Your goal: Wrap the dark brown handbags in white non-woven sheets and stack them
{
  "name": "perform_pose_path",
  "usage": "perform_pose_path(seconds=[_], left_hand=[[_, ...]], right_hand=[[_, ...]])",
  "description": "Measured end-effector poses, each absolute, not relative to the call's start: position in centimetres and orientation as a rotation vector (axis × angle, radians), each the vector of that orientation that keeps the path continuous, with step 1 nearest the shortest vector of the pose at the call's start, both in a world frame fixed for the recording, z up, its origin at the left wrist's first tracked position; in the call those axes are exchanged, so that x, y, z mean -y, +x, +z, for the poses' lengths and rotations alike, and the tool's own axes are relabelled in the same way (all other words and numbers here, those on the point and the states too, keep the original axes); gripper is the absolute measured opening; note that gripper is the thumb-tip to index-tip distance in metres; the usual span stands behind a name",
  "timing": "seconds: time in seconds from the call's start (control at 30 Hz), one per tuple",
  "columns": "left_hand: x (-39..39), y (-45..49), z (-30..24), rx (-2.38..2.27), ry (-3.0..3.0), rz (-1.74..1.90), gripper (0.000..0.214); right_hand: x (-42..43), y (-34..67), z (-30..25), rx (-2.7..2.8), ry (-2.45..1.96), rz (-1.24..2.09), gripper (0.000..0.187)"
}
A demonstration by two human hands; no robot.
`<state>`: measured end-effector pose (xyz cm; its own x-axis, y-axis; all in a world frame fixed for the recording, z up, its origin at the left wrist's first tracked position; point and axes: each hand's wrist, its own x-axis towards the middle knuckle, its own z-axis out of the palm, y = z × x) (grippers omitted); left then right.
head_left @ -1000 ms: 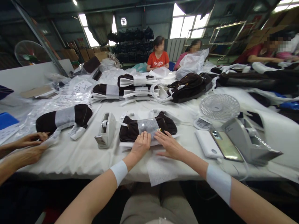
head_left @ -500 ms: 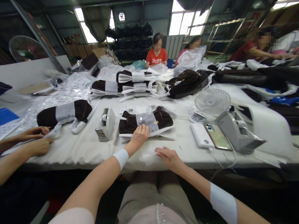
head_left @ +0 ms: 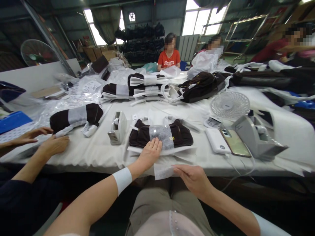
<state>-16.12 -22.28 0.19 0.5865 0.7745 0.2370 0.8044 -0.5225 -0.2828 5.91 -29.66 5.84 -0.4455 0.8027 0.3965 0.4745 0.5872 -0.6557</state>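
Observation:
A dark brown bag (head_left: 182, 135) with a grey-white foam band (head_left: 161, 135) round its middle lies on white wrapping sheets on the table (head_left: 93, 154) before me. My left hand (head_left: 150, 153) rests flat on the band's near edge, fingers stretched out. My right hand (head_left: 192, 177) is below the table edge, over my lap, pinching a small white foam sheet (head_left: 161, 171) by its right side.
A tape dispenser (head_left: 118, 128) stands left of the bag. To the right lie a power bank (head_left: 217, 141), a phone (head_left: 235, 143), a second dispenser (head_left: 256, 139) and a small fan (head_left: 229, 105). A co-worker's hands (head_left: 52, 144) work at the left near another banded bag (head_left: 76, 117). Wrapped bags (head_left: 145, 86) pile behind.
My right hand left the bag, slid back to the table edge and picked up the white foam sheet, drawing it toward my lap. My left hand stayed on the band.

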Motion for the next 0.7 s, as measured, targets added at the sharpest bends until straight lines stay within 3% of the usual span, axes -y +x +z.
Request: perform_pose_path(seconds=[0.1, 0.17, 0.27, 0.33, 0.4, 0.5, 0.53, 0.7], left_hand=[[22.6, -16.8, 1.2, 1.253, -2.687, -0.058, 0.084], [22.7, -17.2, 1.3, 1.283, -2.78, -0.102, 0.091], [22.6, -17.2, 0.6, 1.431, -2.708, -0.418, 0.054], [22.5, -16.8, 0.0, 1.492, -2.633, -0.653, 0.036], [22.4, -16.2, -0.3, 1.529, -2.589, -0.807, 0.037], [22.3, -15.6, 0.5, 1.699, -2.587, -0.868, 0.035], [22.3, -15.5, 0.9, 1.785, -2.58, -0.864, 0.034], [20.9, -15.8, 2.6, 2.055, -2.53, -0.793, 0.03]], right_hand=[[27.8, 5.4, 7.7, 2.11, -1.114, 0.672, 0.037], [26.7, 5.3, 8.9, 2.096, -1.148, 0.718, 0.037], [25.4, 5.9, 9.8, 2.179, -1.082, 0.881, 0.029], [24.6, 6.7, 9.5, 2.262, -0.998, 0.972, 0.056], [23.8, 7.3, 8.6, 2.223, -1.006, 0.952, 0.06], [22.0, 7.1, 7.4, 2.04, -1.15, 0.802, 0.026], [21.2, 6.8, 7.3, 2.012, -1.187, 0.753, 0.024], [16.7, 4.4, 6.7, 2.074, -1.309, 0.506, 0.038]])
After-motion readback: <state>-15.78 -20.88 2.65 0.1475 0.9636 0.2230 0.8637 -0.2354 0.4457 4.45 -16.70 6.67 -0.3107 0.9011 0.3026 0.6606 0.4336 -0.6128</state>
